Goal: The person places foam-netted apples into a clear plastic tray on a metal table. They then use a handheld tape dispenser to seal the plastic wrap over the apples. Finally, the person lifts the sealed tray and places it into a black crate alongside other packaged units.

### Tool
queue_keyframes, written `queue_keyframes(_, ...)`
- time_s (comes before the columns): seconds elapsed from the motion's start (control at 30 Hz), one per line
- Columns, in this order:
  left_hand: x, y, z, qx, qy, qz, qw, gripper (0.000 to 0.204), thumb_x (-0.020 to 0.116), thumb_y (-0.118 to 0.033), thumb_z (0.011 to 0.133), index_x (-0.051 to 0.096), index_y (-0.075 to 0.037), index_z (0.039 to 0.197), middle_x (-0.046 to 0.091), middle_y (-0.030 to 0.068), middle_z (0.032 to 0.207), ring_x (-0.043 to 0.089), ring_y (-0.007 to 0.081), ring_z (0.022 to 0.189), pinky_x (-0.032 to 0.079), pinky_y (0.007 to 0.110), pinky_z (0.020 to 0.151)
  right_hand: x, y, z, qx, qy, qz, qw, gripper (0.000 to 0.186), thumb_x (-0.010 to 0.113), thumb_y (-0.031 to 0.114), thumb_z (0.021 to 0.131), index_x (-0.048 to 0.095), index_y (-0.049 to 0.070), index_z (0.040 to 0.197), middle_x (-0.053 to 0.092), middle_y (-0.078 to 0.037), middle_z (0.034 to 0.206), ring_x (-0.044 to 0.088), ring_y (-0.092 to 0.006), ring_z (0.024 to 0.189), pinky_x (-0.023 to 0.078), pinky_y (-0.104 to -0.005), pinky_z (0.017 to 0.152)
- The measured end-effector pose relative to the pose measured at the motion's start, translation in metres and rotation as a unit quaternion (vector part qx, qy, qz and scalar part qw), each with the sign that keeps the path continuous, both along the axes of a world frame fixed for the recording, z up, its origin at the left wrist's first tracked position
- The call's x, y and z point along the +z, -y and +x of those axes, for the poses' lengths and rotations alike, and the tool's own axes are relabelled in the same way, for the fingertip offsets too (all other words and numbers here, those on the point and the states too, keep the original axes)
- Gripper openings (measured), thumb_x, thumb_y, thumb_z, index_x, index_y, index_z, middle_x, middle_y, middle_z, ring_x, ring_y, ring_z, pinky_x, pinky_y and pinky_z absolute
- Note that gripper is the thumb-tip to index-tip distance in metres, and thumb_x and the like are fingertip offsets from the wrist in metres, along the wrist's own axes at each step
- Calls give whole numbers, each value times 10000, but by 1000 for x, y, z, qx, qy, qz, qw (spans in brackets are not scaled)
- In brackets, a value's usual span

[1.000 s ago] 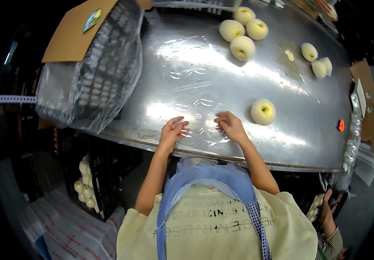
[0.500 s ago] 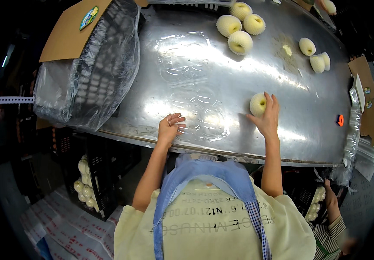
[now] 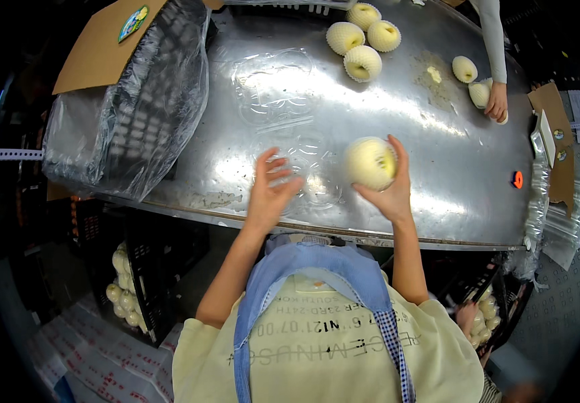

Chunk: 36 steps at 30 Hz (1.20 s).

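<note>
In my right hand (image 3: 393, 196) is a round pale-yellow fruit in a white foam net (image 3: 368, 161), slightly blurred and raised over the steel table (image 3: 431, 188). My left hand (image 3: 271, 191), fingers apart and curved, is just left of it, holding nothing, over a clear plastic tray (image 3: 320, 185) with round hollows. Another clear tray (image 3: 270, 87) lies behind that one. Four netted fruits (image 3: 362, 64) sit clustered at the back.
Left, a bagged stack (image 3: 149, 127) under cardboard (image 3: 88, 54). Right, a co-worker's hand (image 3: 496, 101) touches netted fruit beside flattened cardboard (image 3: 559, 174) and an orange tool (image 3: 517, 179). Below, black crates of fruit (image 3: 125, 299); another person's hand (image 3: 466, 316) at lower right.
My right hand moved to the fruit, gripped it and lifted it leftward. My left hand rose from the tray, fingers spreading. A co-worker's arm has appeared at the top right.
</note>
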<state>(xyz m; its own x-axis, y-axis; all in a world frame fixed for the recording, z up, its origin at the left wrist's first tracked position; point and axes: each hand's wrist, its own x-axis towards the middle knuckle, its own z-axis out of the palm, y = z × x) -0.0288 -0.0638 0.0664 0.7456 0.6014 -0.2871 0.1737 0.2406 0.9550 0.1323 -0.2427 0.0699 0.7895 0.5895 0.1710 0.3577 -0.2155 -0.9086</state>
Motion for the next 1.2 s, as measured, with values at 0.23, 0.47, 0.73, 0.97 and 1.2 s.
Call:
queue_keyframes(0.23,31,27,22,-105,74,-91,988,683,658,-232,835,280,-100,1388,432,133,1262,447,215,1160,370,338,982,34,-32,-37,126,208,-17,970,961,874,190,501,369,129,1316,473,-139,1263,524,-307,1120,504,-357,835)
queue_keyframes(0.47,37,29,11,-96,130,-184,970,598,570,-138,851,292,-83,1378,423,116,1269,416,198,1194,331,323,1014,15,-28,-50,135,58,55,988,1075,900,184,476,287,100,1354,393,-171,1317,427,-322,1215,427,-396,954)
queue_keyframes(0.73,37,28,6,-100,159,-250,950,660,573,-126,805,271,-92,1391,417,104,1268,393,193,1207,301,316,1028,1,-26,-54,174,-24,126,976,1147,908,123,482,196,91,1380,341,-183,1364,443,-292,1206,427,-396,982)
queue_keyframes(0.97,22,24,6,-118,223,-441,861,672,383,-547,913,270,-97,1400,410,117,1337,392,245,1263,348,389,1027,3,-31,-61,156,-85,259,949,1202,920,197,487,134,92,1392,340,-188,1361,422,-305,1226,411,-412,1002)
queue_keyframes(1.2,12,24,1,-146,218,-467,845,748,409,-602,882,282,-65,1387,427,122,1328,457,274,1215,412,420,1001,23,-22,-35,208,-5,76,975,964,802,384,649,291,36,1390,370,-164,1400,366,-295,1289,275,-416,1075)
